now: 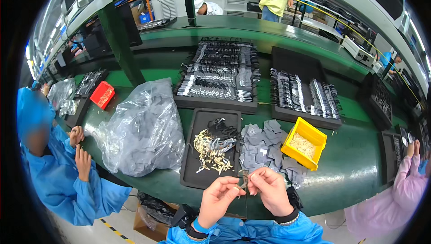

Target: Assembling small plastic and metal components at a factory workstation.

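Above the near edge of the bench, my left hand (219,200) and my right hand (269,192) meet, each closed in a fingertip pinch. Between them is a small thin greyish part (244,180), too small to name. Just beyond lies a black tray (190,177) with a heap of small cream and gold-coloured pieces (210,153) and some black cable-like parts (221,130). To its right, many loose flat grey pieces (258,147) are spread on the bench. A yellow bin (319,139) holding small pale strips stands tilted beside them, beyond my right hand.
A big clear bag of grey pieces (146,131) sits left of the tray. Black trays (215,102) (310,117) with rows of parts stand farther back. A red bin (103,95) is at far left. Co-workers sit at left (67,172) and right (395,203). A green post (120,46) rises behind the bag.
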Available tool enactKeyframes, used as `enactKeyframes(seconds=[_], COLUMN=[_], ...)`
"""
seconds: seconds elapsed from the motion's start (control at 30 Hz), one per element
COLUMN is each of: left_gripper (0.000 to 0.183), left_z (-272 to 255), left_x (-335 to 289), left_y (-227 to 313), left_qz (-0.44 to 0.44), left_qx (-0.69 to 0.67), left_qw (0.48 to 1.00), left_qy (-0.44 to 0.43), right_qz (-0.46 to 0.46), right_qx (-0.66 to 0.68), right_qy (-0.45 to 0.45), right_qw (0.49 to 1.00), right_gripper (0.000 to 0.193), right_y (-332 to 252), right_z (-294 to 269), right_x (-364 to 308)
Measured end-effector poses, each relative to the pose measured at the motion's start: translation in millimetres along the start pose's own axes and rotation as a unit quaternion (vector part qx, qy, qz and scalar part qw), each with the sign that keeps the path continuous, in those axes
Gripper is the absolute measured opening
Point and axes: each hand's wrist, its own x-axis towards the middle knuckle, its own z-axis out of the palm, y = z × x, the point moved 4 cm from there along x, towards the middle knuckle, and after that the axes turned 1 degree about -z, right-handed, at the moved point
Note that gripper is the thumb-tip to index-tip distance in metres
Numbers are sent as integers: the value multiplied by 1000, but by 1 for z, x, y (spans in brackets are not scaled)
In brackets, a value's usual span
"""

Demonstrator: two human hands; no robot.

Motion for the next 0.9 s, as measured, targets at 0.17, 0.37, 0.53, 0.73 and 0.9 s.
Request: enactKeyframes(seconds=[0.17, 0.37, 0.53, 0.73, 0.9], left_gripper=[25, 9, 9, 10, 9], left_z=[18, 36, 43, 53, 66], left_x=[11, 22, 25, 23, 16], left_y=[-3, -12, -8, -1, 16], left_qz=[67, 27, 56, 134, 178], left_qx=[122, 123, 141, 220, 295], left_qw=[989, 991, 988, 966, 939], left_qy=[-58, -48, -26, -8, -11], right_qz=[-36, -59, -95, -316, -331], right_qx=[-105, -141, -204, -457, -482], right_qy=[49, 96, 142, 125, 106], right_qw=[993, 984, 964, 822, 804], right_gripper=[9, 13, 15, 18, 20], right_y=[-19, -25, -42, -58, -57], right_z=[-10, -32, -48, -18, -20], right_x=[-14, -21, -46, -44, -46])
